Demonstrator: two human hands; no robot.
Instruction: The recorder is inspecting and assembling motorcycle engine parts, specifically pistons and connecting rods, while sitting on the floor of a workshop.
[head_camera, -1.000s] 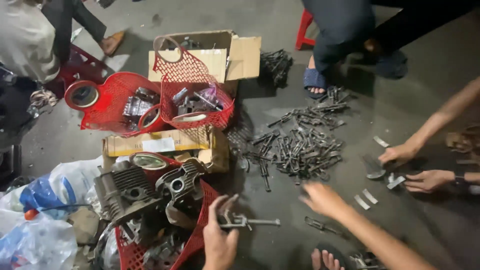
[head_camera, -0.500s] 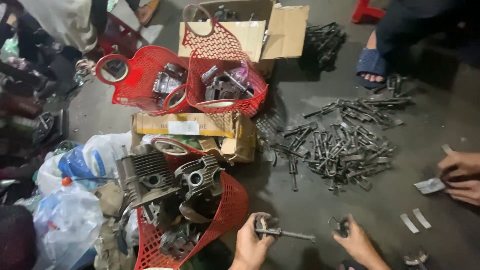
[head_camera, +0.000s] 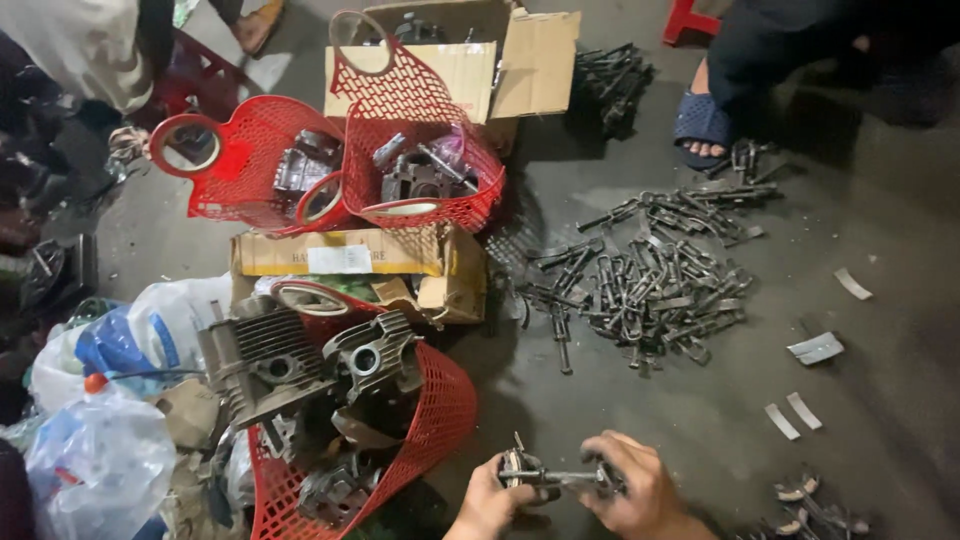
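Note:
Both my hands meet low in the head view over a small grey metal crankshaft part. My left hand grips its round end, and my right hand closes over the other end of its shaft. Just left of my hands stands a red plastic basket filled with finned engine cylinders and other dark metal parts. A big heap of grey connecting rods lies on the dark floor beyond my hands.
Two more red baskets with engine parts and cardboard boxes stand farther back. Plastic bags lie at the left. Another person's sandalled foot is at the top right. Small flat metal strips lie on the floor at the right.
My right hand has come in from the right and closed on the shaft that my left hand was holding alone. The view has shifted, and the other person's hands are out of frame.

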